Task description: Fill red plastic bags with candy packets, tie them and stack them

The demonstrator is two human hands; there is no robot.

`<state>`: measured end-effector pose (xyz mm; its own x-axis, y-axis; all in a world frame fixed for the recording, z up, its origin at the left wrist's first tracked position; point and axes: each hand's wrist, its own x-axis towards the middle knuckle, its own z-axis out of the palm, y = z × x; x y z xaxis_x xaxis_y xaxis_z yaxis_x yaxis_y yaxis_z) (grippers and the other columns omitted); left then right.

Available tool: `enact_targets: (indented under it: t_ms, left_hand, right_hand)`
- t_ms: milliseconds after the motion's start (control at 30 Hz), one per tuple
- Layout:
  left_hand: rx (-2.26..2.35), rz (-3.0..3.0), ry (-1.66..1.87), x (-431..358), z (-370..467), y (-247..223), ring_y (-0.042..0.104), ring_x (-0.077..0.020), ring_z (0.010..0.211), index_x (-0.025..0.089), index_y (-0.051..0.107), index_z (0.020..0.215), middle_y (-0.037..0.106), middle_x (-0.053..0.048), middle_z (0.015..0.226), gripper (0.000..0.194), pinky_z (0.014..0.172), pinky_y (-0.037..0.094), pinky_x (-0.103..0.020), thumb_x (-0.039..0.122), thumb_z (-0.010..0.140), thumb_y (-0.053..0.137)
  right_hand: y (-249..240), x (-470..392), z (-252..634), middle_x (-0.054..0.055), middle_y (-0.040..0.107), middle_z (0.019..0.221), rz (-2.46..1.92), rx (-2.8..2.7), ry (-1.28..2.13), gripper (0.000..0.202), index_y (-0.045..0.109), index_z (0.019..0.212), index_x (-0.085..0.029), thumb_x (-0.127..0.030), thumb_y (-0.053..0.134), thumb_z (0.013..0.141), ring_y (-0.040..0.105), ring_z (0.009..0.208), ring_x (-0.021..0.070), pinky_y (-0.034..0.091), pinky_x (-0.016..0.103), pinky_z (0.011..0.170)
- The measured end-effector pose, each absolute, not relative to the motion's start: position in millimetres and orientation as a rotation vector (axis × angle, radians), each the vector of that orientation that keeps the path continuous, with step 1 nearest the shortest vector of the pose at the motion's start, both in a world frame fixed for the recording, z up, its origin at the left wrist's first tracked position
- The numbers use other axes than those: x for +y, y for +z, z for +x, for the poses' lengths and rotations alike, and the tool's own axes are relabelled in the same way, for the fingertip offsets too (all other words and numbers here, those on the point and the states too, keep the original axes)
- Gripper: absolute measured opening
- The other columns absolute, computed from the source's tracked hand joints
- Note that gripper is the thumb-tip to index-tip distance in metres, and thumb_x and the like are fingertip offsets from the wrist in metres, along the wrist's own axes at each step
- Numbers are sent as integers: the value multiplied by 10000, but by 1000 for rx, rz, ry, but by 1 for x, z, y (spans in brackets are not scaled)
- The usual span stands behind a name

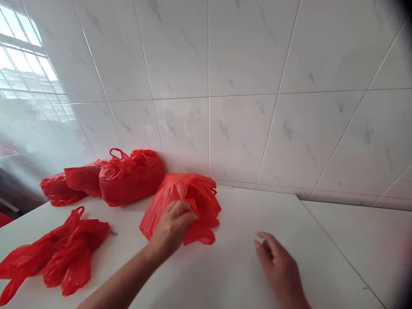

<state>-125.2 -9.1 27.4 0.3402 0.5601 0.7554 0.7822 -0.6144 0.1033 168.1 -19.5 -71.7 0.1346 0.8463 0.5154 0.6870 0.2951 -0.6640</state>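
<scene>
Well, the left hand has its fingers curled in, right in front of the puffed-out red bag (whether they pinch its plastic, I cannot tell). The right hand has half-bent fingers, thumb a little apart, nothing held, above the white table. Left of the left fingers lies a crumpled red bag; farther beyond them, bulging red bags.

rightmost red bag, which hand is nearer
Left. The left hand is in front of the red bag, overlapping it in view; the right hand is apart, off to its right.
</scene>
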Motion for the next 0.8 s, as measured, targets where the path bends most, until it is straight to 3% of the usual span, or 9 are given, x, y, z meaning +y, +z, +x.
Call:
enact_targets:
  t_ms: [67, 133, 233, 300, 367, 467, 567, 667, 800]
  left_hand:
    - [-1069, -2450, -1140, -31, -109, 9, 534, -138, 697, 199, 636, 827, 597, -27, 749, 217, 676, 455, -274, 111, 900, 451]
    - [-944, -2604, -1158, -52, -94, -2, 524, -150, 703, 183, 619, 876, 599, -40, 753, 211, 724, 460, -319, 121, 921, 422]
    - [-804, -2746, -1259, -74, -78, -6, 532, -156, 694, 166, 595, 865, 597, -54, 730, 243, 788, 477, -352, 210, 961, 376]
    - [-764, -2782, -1323, -82, -73, -7, 530, -149, 657, 173, 579, 826, 582, -49, 686, 285, 767, 494, -329, 278, 972, 357]
    - [-745, -2805, -1338, -85, -73, -7, 544, -143, 647, 183, 572, 836, 583, -38, 665, 265, 754, 503, -302, 277, 972, 365]
    - [-765, -2762, -1183, -82, -80, -7, 624, -181, 865, 177, 569, 1033, 675, -80, 866, 163, 939, 457, -371, 262, 939, 466]
    - [-961, -2670, -845, -72, -92, -2, 448, -315, 1276, 180, 402, 1357, 516, -188, 1356, 649, 1103, 253, -538, 449, 815, 636]
    - [-1256, -2695, -532, -55, -105, 4, 274, -393, 1381, 246, 225, 1474, 313, -166, 1515, 1069, 1102, 151, -633, 544, 603, 767]
    - [-1569, -2560, -362, -26, -125, 0, 206, -422, 1398, 286, 270, 1462, 298, -136, 1528, 1062, 1074, 130, -686, 329, 548, 808]
  right_hand:
    - [-73, -35, 136, 19, 667, 696, -1116, -1797, 200, 218, 644, 1018, -250, -330, 560, 834, 619, 540, 161, 526, 252, 517]
    - [-75, -47, 113, 65, 702, 900, -907, -1892, 176, 414, 539, 1255, -274, -226, 525, 845, 687, 729, 195, 570, 264, 597]
    - [-77, -56, 101, 129, 566, 1299, -898, -1897, 142, 688, 273, 1467, -269, -173, 500, 825, 612, 1109, 274, 575, 360, 807]
    - [-76, -55, 103, 125, 511, 1367, -920, -1925, 190, 695, 303, 1460, -269, -210, 530, 805, 612, 1110, 293, 575, 366, 809]
    - [-73, -53, 106, 90, 557, 1322, -883, -1964, 291, 546, 492, 1338, -311, -259, 550, 797, 680, 958, 261, 586, 327, 744]
    - [-65, -53, 103, 48, 625, 1219, -813, -1973, 535, 286, 671, 1070, -332, -270, 530, 828, 687, 833, 201, 567, 274, 711]
    - [-59, -54, 95, 72, 666, 1101, -770, -1842, 909, 168, 700, 873, -250, -289, 539, 844, 654, 854, 199, 534, 264, 728]
    - [-59, -52, 94, 70, 683, 913, -748, -1465, 1399, 246, 593, 604, -183, -347, 641, 781, 629, 758, 183, 507, 264, 682]
    - [-65, -39, 116, -18, 595, 639, -570, -825, 1789, 265, 571, 625, -195, -394, 688, 754, 537, 575, 118, 478, 243, 589]
